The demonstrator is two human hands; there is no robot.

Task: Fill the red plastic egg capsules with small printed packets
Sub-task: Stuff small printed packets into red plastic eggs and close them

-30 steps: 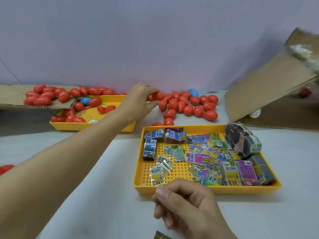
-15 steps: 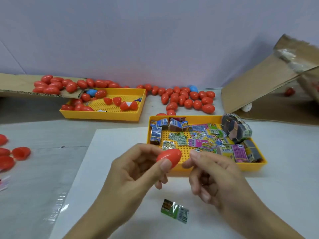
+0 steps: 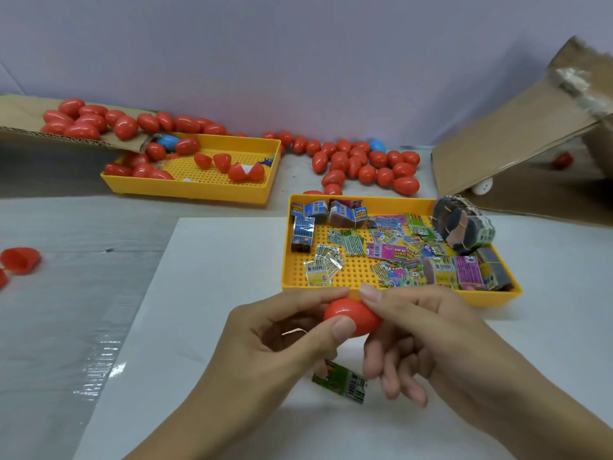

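Red egg capsule (image 3: 352, 316) between both hands' fingers (image 3: 370, 293)

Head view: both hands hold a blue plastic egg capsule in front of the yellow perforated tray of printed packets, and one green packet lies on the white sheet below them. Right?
Not quite. The head view shows the egg capsule is red, not blue. The left hand and right hand both hold it in front of the yellow perforated tray, with the green packet below.

Pale lilac wall (image 3: 298, 61), white tabletop (image 3: 215, 260)

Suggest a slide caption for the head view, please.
Both hands grip a red egg above a packet.
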